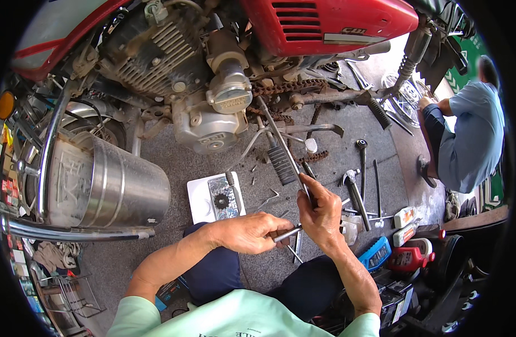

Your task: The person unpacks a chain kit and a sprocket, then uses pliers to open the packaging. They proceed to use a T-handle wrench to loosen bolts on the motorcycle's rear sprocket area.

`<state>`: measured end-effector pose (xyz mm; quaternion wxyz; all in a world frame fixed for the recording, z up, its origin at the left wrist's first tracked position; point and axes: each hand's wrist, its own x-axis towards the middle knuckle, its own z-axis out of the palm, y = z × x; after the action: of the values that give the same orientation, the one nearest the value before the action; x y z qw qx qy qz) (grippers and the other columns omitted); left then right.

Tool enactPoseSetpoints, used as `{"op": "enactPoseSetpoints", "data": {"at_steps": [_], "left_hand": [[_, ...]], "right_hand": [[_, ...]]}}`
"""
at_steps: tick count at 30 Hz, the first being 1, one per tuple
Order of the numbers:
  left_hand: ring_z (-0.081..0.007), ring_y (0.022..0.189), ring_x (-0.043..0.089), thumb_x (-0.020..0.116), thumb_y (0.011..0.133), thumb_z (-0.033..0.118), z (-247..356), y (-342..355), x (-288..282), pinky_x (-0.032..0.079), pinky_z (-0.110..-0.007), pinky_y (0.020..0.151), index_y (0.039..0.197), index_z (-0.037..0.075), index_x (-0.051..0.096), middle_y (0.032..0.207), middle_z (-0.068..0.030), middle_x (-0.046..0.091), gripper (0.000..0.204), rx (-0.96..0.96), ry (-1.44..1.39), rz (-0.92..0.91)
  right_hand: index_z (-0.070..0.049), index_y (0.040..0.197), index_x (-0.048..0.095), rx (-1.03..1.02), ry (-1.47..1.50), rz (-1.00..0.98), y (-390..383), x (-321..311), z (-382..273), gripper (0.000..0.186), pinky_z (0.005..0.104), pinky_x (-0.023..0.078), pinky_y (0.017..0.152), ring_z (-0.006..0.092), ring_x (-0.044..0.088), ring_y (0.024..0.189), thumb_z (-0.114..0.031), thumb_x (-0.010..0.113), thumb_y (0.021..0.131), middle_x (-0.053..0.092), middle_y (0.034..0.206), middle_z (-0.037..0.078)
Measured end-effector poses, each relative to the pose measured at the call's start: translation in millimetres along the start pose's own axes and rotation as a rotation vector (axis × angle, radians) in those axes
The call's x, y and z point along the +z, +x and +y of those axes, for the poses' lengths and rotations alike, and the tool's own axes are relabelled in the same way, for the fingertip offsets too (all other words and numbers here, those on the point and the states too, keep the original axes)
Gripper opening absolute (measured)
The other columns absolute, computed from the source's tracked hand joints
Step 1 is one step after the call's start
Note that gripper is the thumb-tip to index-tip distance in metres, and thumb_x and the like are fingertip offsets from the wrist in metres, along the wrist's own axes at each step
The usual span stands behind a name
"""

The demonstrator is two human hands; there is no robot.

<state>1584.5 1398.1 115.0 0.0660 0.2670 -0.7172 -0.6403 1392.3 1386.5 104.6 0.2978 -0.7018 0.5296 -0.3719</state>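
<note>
My right hand (pixel 322 216) is closed around a long, thin metal bar (pixel 281 139), which slants up and left to the engine (pixel 204 118) beside the rusty drive chain (pixel 289 87). My left hand (pixel 249 232) grips a short, round metal rod (pixel 287 233), whose far end meets my right hand. Whether rod and bar are one piece, I cannot tell. Beyond my left hand, a small dark sprocket (pixel 221 201) lies in clear packaging on a white box (pixel 199 196). Above stands a motorcycle with a red side panel (pixel 331 22).
A hammer (pixel 353 182), a ratchet wrench (pixel 362 151) and other tools lie right of my hands. A chrome crash bar (pixel 47 151) and a metal bucket (pixel 126 182) stand left. Bottles, including a red jug (pixel 407 257), sit lower right. Another person (pixel 466 135) squats at far right.
</note>
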Motion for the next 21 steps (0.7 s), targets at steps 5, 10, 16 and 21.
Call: {"op": "enactPoseSetpoints", "data": {"at_steps": [5,10,16,21], "left_hand": [[-0.019,0.094,0.063,0.055,0.085,0.004,13,-8,-3,0.053,-0.032,0.075,0.125,-0.004,0.046,0.107,-0.0124,0.061,0.042,-0.027,-0.529,-0.062],[-0.0082,0.068,0.052,0.058,0.085,0.013,9,-9,-2,0.041,-0.024,0.058,0.1,-0.004,0.057,0.081,-0.0031,0.056,0.023,-0.051,-0.586,0.044],[-0.0054,0.055,0.039,0.054,0.078,0.008,39,3,5,0.033,-0.025,0.051,0.079,0.001,0.055,0.064,0.0028,0.048,0.007,-0.082,-0.571,0.207],[-0.0051,0.057,0.047,0.058,0.079,0.02,20,1,-4,0.045,-0.025,0.047,0.093,0.002,0.057,0.064,0.004,0.048,0.022,-0.048,-0.279,0.097]], "right_hand": [[0.001,0.119,0.057,-0.119,-0.27,-0.027,3,-3,-19,0.044,0.0428,0.048,0.054,0.0329,0.062,0.06,-0.002,0.061,0.076,0.06,0.075,0.016],[0.001,0.114,0.059,-0.086,-0.262,-0.046,8,3,-38,0.038,0.0455,0.048,0.056,0.0352,0.062,0.061,-0.008,0.061,0.077,0.062,0.079,0.017],[0.0,0.102,0.064,-0.028,-0.08,0.645,15,-22,9,0.02,0.0301,0.051,0.07,0.0193,0.062,0.075,-0.01,0.064,0.085,0.064,0.085,0.008],[-0.009,0.068,0.051,0.585,1.78,0.205,12,-20,28,0.032,0.0224,0.031,0.036,0.0105,0.036,0.04,-0.031,0.059,0.089,0.051,0.061,0.003]]}}
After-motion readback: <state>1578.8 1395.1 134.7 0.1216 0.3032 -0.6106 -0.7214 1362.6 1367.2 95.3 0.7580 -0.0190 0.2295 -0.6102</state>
